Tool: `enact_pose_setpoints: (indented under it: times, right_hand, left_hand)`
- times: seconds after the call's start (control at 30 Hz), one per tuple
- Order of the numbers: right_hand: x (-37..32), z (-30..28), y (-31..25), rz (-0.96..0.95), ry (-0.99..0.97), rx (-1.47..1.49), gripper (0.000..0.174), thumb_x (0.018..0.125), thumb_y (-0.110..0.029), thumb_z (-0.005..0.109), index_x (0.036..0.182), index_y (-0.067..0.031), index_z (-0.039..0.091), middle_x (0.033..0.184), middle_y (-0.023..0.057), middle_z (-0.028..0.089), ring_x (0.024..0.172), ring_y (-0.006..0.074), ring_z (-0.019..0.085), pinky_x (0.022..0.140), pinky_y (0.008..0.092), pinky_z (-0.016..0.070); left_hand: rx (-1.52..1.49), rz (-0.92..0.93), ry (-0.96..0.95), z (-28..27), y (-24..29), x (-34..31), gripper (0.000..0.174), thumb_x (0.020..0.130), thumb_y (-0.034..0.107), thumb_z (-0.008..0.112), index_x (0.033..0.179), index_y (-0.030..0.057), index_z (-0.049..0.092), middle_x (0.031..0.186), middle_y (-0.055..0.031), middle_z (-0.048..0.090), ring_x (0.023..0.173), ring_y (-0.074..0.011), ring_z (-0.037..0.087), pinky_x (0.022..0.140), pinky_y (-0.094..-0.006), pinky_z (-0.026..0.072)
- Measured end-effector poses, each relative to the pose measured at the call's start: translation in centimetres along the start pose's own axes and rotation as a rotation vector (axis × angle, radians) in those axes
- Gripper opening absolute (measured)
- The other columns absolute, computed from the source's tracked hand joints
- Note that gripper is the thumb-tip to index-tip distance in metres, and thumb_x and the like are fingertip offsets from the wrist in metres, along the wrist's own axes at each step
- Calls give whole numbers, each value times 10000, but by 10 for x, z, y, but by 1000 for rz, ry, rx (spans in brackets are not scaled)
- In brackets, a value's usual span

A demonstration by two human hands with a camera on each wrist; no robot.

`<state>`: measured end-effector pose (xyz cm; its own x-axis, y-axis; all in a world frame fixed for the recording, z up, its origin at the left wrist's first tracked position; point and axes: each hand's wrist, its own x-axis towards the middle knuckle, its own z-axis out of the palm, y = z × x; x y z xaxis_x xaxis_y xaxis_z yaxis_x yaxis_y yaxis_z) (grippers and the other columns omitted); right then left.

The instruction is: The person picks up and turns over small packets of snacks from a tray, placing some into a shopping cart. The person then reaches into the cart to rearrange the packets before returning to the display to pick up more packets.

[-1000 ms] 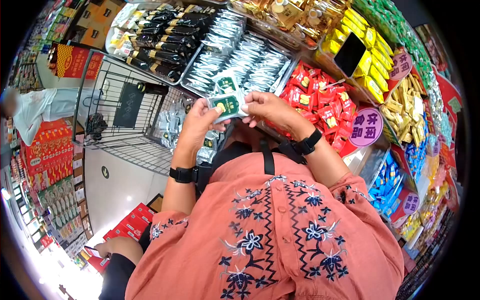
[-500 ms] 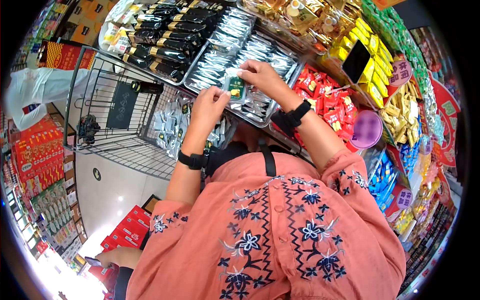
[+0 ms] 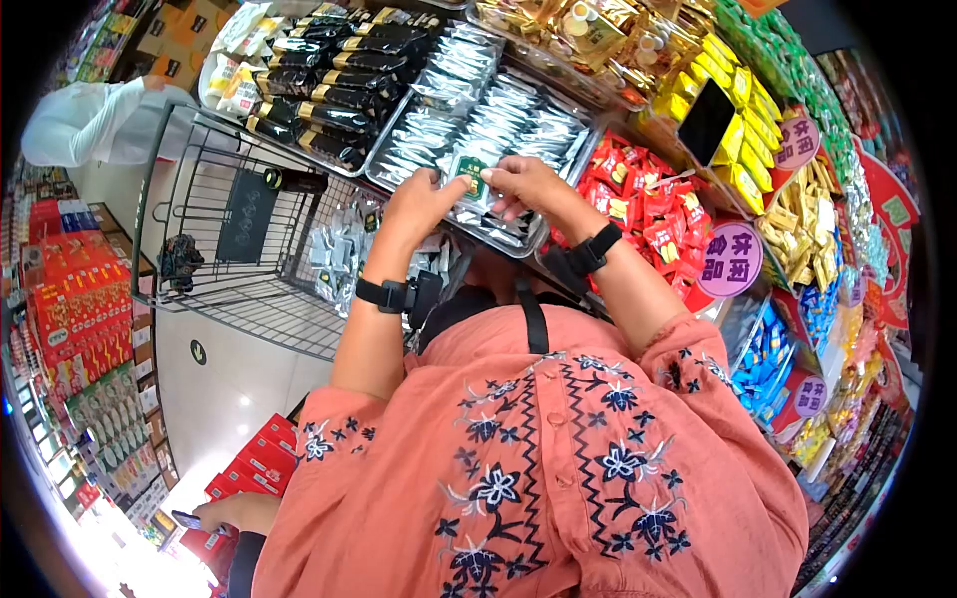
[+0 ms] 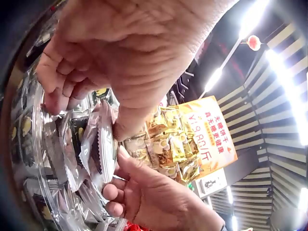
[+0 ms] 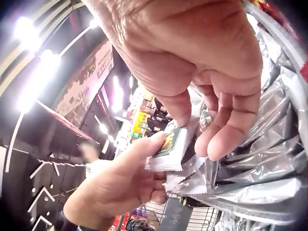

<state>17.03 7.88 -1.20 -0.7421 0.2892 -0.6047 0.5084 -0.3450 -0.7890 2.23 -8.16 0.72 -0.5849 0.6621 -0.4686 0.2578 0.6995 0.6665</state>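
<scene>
In the head view, my left hand and right hand meet over the near part of a metal tray heaped with silver packets. Between them is a small sealed snack packet, silver with a dark green label. The left thumb and fingers pinch one side of it. My right thumb and index finger pinch the opposite edge, with the other right fingers curled below. In the right wrist view, the packet's yellow picture shows beside the left thumb. Crinkled silver wrappers lie close under the left hand.
A wire shopping cart holding more silver packets stands at left. Black packets adjoin the tray; red packets lie to its right. A dark screen stands by yellow packs. Another person's hand holds a phone at lower left.
Both hands have moved from close to the body forward over the tray, then slightly back toward me, with the packet between them. The person in white at far left has shifted.
</scene>
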Motion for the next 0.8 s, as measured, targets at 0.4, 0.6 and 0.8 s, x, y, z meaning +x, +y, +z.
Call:
enact_pose_setpoints:
  times: [0.4,0.6,0.8]
  right_hand:
    - [-8,-7,22,31,-98,361,209,975,-179,612,1061,5,562,920,85,603,779,177,651,726,353,619]
    - [-11,-13,25,-8,-174,574,139,939,-113,599,1031,-21,549,965,96,613,821,219,657,770,407,612]
    - [-15,-13,17,-134,8,114,508,878,-149,642,1307,64,474,1009,150,650,844,236,688,657,348,589]
  left_hand:
    - [120,76,4,7,22,-4,784,759,581,733,1091,-120,617,919,-223,679,761,-268,677,652,-360,540]
    - [161,293,172,24,30,-11,831,750,457,782,1300,-93,490,1220,-297,568,1121,-386,592,929,-412,492]
    - [429,567,276,13,61,-13,715,700,212,814,1283,-40,486,1149,-250,545,1048,-425,571,891,-459,496]
